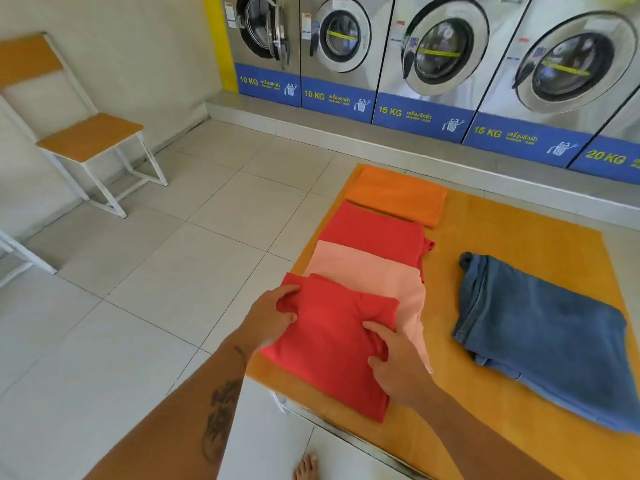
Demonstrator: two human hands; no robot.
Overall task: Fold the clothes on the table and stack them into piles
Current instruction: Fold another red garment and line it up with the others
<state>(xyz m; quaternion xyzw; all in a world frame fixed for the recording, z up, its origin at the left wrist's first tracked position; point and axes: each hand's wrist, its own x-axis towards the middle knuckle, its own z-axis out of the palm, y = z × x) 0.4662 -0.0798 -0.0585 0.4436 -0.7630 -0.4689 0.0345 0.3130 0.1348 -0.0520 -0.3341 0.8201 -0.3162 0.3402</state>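
A folded red shirt [332,344] lies at the near left corner of the orange table [519,237]. My left hand [268,318] pinches its left edge. My right hand [394,365] grips its right edge, bunching the cloth. Beyond it, partly overlapped, lie a folded pink garment [374,271], another folded red garment [377,233] and a folded orange garment [398,195], in a row along the table's left side. Folded blue jeans [543,327] rest on the right half of the table.
A row of front-loading washing machines [443,57] stands behind the table on a raised step. A wooden chair [90,133] with a white frame sits at the left wall. Tiled floor [156,271] lies left of the table. A bare foot [306,467] shows below.
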